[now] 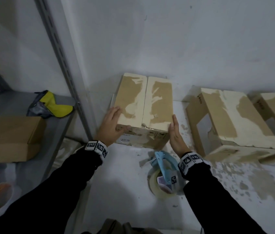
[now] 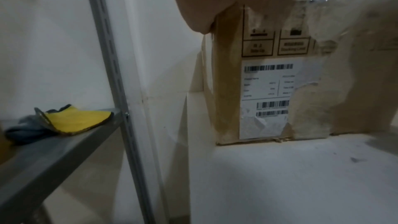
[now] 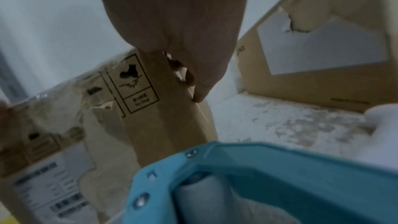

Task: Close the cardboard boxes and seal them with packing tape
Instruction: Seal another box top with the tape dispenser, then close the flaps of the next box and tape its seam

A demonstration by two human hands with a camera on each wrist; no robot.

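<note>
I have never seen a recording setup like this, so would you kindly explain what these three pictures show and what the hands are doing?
No machine here: a person wears three cameras. The head view looks down at both hands; each wrist view looks along one hand. The left hand grips the near left corner of a cardboard box, fingers on top, thumb on the front. The right hand lies flat against the box's right side. The flaps are closed, with no fresh tape visible across the seam. A blue tape dispenser lies on the white surface under the right wrist, held by nobody. Two more boxes sit to the right.
</note>
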